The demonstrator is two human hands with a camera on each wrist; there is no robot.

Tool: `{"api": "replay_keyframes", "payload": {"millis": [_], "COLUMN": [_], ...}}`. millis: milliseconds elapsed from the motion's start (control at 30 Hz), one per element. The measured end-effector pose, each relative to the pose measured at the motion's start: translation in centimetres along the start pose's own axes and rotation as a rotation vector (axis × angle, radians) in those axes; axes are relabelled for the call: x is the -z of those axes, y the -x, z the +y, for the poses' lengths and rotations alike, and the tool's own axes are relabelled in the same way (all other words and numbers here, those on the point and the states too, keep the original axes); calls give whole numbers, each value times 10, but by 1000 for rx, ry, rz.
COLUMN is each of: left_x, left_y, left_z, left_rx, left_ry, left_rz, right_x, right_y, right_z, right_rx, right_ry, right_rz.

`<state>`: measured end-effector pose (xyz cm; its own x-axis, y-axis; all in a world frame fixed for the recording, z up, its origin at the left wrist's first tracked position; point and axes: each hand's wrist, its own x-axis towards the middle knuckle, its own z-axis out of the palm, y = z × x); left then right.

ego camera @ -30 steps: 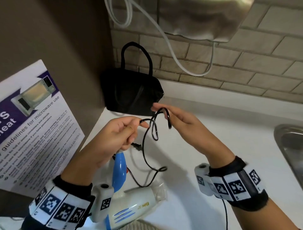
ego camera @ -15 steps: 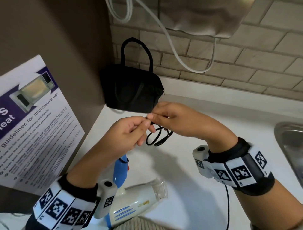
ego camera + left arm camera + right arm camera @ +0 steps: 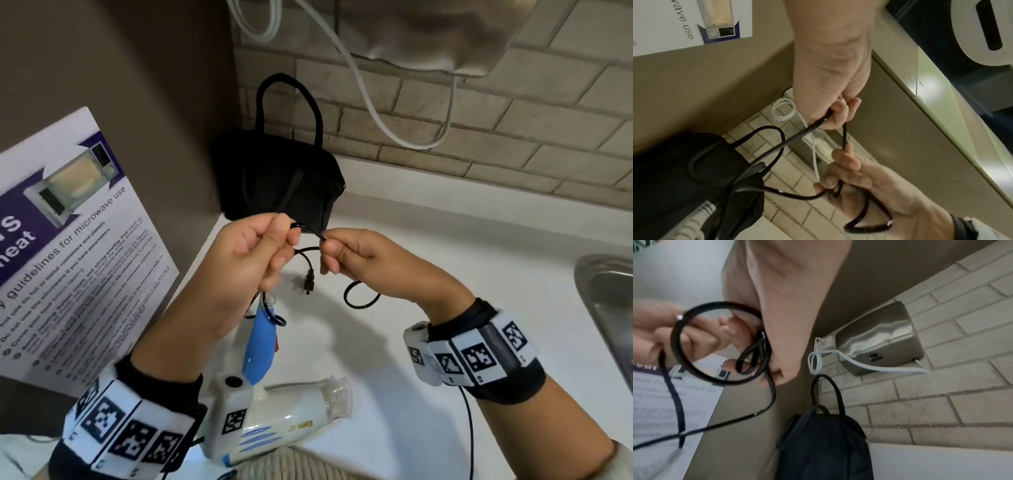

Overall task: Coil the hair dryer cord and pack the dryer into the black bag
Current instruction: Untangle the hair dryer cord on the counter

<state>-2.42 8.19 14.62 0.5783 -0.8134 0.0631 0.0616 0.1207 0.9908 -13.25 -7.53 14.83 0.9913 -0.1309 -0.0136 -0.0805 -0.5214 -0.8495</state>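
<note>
My left hand (image 3: 246, 253) and right hand (image 3: 356, 260) both pinch the black cord (image 3: 308, 230). My left wrist hides part of the hair dryer (image 3: 291, 416). The black bag (image 3: 277, 178) sits in the counter's (image 3: 445, 257) back corner.

Shared kitchenette: sink (image 3: 606, 308), microwave-guidelines poster (image 3: 68, 240)

Showing a pale brick wall (image 3: 513, 137) running across twelve to two o'clock, a steel wall unit (image 3: 428, 34) hanging at twelve trailing a white cable (image 3: 373, 113), a microwave poster (image 3: 68, 240) leaning at nine, a white counter (image 3: 445, 257) spreading centrally, a sink (image 3: 609, 308) sitting at three.
</note>
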Motion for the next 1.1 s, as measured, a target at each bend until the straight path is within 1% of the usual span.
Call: {"api": "replay_keyframes", "payload": {"millis": [133,300,367,400,467,533,600,633,700,767,833,933,1100], "left_x": [5,16,17,17,16,12,8,6,6,9,14,16,18], "left_y": [2,2,5,6,8,10,11,11,11,11,12,14,15], "left_z": [4,13,14,14,12,8,7,7,10,16,22,24,20], "left_rx": [11,-16,-19,-27,-30,-27,-27,-28,-28,-35,-59,-72,-44], "left_ry": [67,98,81,39,-96,-228,-296,-286,-181,-34,52,35,74], "left_rz": [43,71,64,53,27,0,-44,-58,-47,-2,31,52,89], "right_x": [-10,-18,-17,-15,-10,-3,2,3,3,-1,-8,-18,-34], "right_y": [-2,1,1,0,-2,-3,-2,-2,-2,-2,-2,-3,-6], "right_z": [28,50,44,40,24,3,-18,-25,-32,-28,-15,10,39], "right_rx": [-72,-164,-142,-107,-27,39,114,140,155,138,109,35,-29], "right_ry": [70,52,26,3,-119,-228,-204,-137,-34,-20,-41,-81,-59], "right_rz": [53,28,-5,-27,-40,-18,-16,-10,28,43,25,24,31]}}
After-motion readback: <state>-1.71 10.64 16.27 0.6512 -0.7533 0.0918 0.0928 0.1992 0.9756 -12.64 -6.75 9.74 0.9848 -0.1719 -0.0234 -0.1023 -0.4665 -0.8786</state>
